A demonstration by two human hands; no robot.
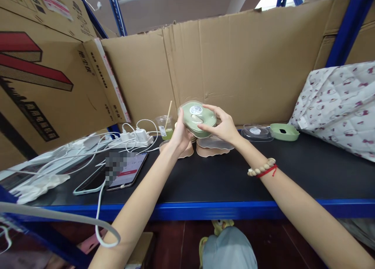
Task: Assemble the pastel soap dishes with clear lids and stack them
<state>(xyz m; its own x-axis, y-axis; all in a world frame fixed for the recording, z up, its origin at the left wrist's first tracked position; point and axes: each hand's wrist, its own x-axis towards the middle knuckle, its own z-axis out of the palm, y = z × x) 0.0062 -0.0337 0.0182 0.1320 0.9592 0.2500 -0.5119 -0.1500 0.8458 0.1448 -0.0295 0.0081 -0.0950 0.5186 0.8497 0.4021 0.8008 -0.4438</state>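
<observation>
Green plastic forms the box [191,123], which is raised above the middle of the black shelf [234,179] and tilted, its top with a round label [196,110] in view. The left hand [182,134] grasps its left side, thumb up along the edge. The right hand [223,125] grips it from the right, thumb across the top and fingers at the far edge. Beads [261,168] and a red cord [268,171] circle the right wrist.

Below the box, tan wavy-edged trays [214,151] sit on the shelf. Just left stands a cup [166,134] with a straw [169,114]; farther left and nearer lie two phones, one with a lit screen [130,176], among white cables [88,151].

To the right, a clear lid [256,135] lies beside a green tray [288,133], near a patterned bag [341,105]. Cardboard [249,66] walls the far side.
</observation>
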